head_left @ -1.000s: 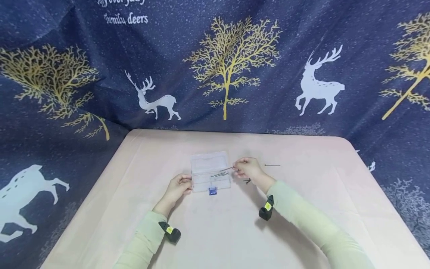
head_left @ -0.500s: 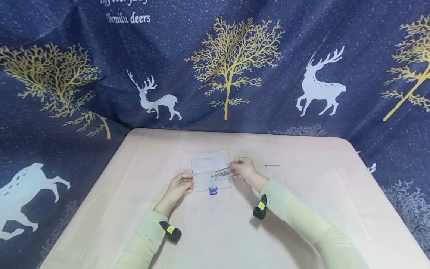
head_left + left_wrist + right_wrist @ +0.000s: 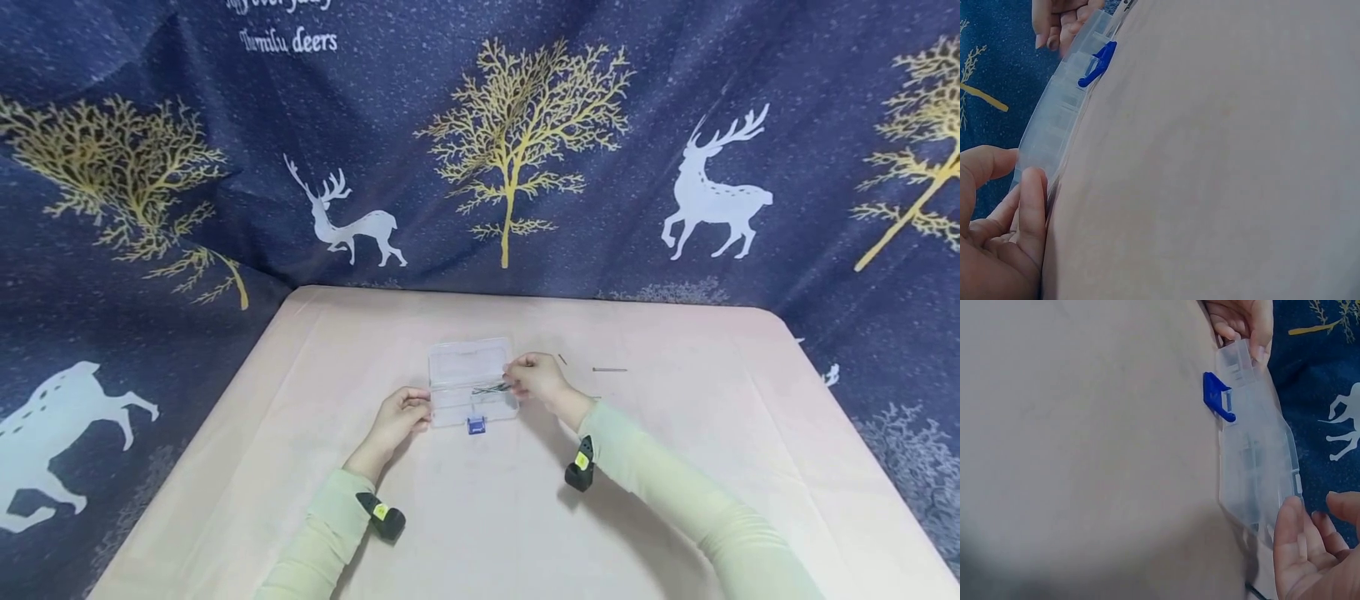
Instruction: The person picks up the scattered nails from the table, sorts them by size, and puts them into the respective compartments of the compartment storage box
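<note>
A clear plastic box with a blue latch lies on the table, its lid raised at the back. Several thin metal nails lie in its back compartment. My left hand pinches the box's left end between thumb and fingers; in the left wrist view those fingers are on the end wall. At the right end is my right hand. In the right wrist view its fingers are by the box wall, the thumb stands apart, and no nail shows between them.
To the right of the box a long nail lies on the pink tablecloth. A short dark nail lies behind my right hand, and another is mostly hidden by the wrist. A dark blue deer-print curtain hangs behind the table.
My right hand has moved left to the box's right end. The nail it held, which pointed over the box, no longer shows in its fingers. My left hand stays on the box.
</note>
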